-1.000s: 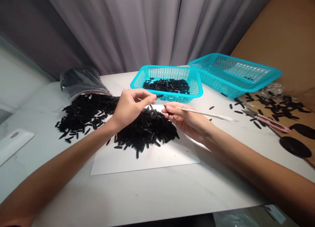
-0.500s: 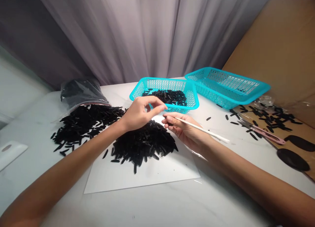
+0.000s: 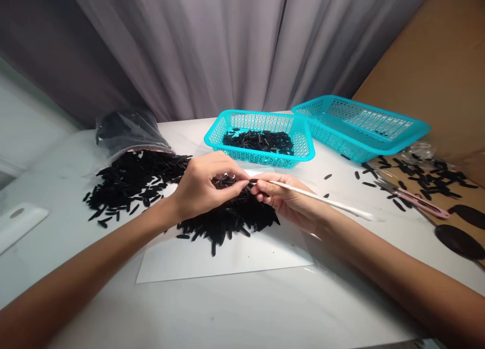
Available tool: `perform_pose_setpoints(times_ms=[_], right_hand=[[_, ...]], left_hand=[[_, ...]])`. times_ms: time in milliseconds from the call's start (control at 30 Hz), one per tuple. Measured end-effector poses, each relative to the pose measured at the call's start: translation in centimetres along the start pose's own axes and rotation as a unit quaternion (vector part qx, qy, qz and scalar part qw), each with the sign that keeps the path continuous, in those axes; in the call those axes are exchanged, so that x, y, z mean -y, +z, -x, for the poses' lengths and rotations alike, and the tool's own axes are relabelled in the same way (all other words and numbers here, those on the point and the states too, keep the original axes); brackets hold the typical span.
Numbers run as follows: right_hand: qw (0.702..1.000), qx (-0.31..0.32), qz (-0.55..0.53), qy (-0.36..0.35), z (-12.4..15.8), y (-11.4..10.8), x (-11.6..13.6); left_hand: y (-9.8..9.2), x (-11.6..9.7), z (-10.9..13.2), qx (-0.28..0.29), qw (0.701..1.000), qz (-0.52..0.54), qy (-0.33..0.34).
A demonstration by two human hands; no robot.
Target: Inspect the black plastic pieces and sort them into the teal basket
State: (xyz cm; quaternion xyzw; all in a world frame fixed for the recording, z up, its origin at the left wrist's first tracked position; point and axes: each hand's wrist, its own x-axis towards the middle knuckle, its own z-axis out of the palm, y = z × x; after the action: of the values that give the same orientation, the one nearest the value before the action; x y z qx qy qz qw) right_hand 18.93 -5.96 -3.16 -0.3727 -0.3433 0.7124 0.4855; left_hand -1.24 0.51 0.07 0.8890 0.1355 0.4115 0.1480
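My left hand (image 3: pixel 204 185) hangs over a pile of small black elongated pieces (image 3: pixel 231 222), its fingertips drawn together. My right hand (image 3: pixel 284 200) pinches a thin white stick (image 3: pixel 326 201), whose far end points left into the fingertips of my left hand. A small black piece (image 3: pixel 254 183) sits where the two hands meet, and I cannot tell which hand holds it. The pile lies on a white sheet (image 3: pixel 227 260), and my left hand hides part of it.
A second black heap (image 3: pixel 132 182) spills from a clear plastic bag (image 3: pixel 127 129) at the left. A teal basket (image 3: pixel 261 119) holds black pieces, with another teal basket (image 3: pixel 359 127) behind right. Pink-handled scissors (image 3: pixel 420 202) and scattered pieces lie on cardboard at the right.
My hands have come together and lowered toward the pile, with my left fingertips now at the stick's end. The view has shifted slightly.
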Motion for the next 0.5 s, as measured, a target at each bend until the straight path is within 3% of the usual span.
perform_pose_setpoints(times_ms=[500], right_hand=[[0.999,-0.032,0.004,-0.016,0.27,0.5,0.12]], left_hand=[[0.11,-0.82,0.0,0.004,0.995,0.017,-0.093]])
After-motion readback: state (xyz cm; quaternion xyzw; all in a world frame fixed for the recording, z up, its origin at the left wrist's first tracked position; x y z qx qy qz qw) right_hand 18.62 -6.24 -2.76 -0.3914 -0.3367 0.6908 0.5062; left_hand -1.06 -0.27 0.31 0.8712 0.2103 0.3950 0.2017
